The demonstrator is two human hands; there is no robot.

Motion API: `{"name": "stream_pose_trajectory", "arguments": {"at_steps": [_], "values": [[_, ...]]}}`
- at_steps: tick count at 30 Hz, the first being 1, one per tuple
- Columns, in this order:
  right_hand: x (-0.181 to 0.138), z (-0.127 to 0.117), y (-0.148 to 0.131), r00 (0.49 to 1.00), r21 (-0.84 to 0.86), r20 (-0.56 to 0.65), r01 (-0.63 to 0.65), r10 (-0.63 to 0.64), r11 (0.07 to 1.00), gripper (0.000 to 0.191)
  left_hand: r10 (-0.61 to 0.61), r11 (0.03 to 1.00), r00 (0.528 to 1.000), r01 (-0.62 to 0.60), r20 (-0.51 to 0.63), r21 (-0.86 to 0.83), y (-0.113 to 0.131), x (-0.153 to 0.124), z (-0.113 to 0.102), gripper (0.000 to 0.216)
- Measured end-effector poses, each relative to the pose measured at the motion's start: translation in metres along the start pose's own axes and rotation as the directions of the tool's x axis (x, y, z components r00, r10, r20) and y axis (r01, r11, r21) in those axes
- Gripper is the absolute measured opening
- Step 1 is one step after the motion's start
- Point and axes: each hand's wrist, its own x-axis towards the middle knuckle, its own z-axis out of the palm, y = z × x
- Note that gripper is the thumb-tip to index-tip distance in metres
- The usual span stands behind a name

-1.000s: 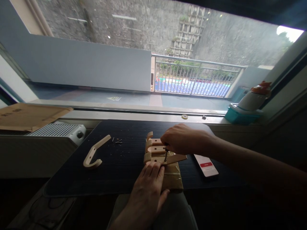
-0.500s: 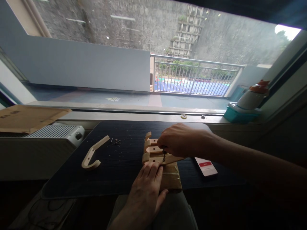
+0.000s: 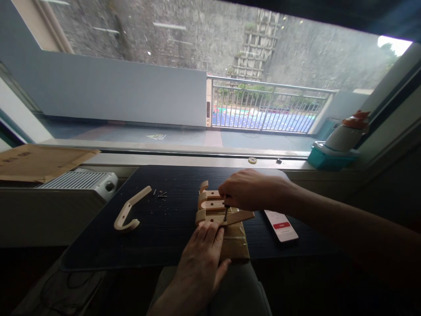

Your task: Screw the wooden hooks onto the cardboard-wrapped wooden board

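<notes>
My right hand [image 3: 241, 188] is closed around a screwdriver [image 3: 226, 213], its handle mostly hidden in the fist. The shaft points down into a hole in the nearest wooden hook [image 3: 217, 219]. My left hand [image 3: 200, 259] lies flat with fingers stretched, fingertips pressing on that hook's near edge and thumb apart over the block. Beneath the hooks is a block wrapped in brown tape [image 3: 235, 241]. Two more wooden hooks [image 3: 210, 204] lie alongside, farther off. A separate wooden hook [image 3: 126, 210] lies on the table at left.
Several small screws [image 3: 162, 194] lie on the dark table [image 3: 158, 245] amid crumbs. A phone [image 3: 281, 226] sits right of the block, under my forearm. Behind are the windowsill [image 3: 197, 161], a teal box [image 3: 330, 157] with a white bottle, and a radiator [image 3: 79, 180] with a cardboard envelope [image 3: 46, 160].
My right hand has turned slightly on the screwdriver, and more of the hook's right end shows. My left hand stays in place. The whole view has shifted a little.
</notes>
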Motion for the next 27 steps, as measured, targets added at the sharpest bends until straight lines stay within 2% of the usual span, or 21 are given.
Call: {"name": "stream_pose_trajectory", "arguments": {"at_steps": [3, 8, 12, 18, 27], "values": [[-0.002, 0.000, 0.001, 0.998, 0.002, -0.039, 0.039, -0.039, 0.999, 0.023, -0.001, 1.000, 1.000, 0.002, 0.002, -0.008, 0.000, -0.001, 0.000, 0.054], [0.003, 0.006, 0.000, 0.996, -0.006, 0.004, 0.092, -0.092, 0.996, 0.018, 0.000, 1.000, 1.000, 0.000, -0.011, 0.011, -0.001, 0.000, 0.002, 0.054], [0.006, 0.013, 0.002, 0.997, -0.006, -0.009, 0.073, -0.073, 0.997, 0.015, 0.010, 1.000, 1.000, -0.009, -0.012, 0.009, -0.001, 0.001, 0.002, 0.053], [0.002, 0.013, 0.006, 1.000, 0.026, 0.020, -0.010, 0.010, 1.000, 0.022, 0.006, 1.000, 1.000, -0.006, 0.006, -0.004, 0.001, 0.003, -0.002, 0.055], [-0.005, 0.005, 0.005, 1.000, 0.025, -0.021, 0.010, -0.009, 1.000, 0.026, -0.002, 1.000, 1.000, 0.002, 0.001, 0.005, 0.001, 0.001, -0.002, 0.054]]}}
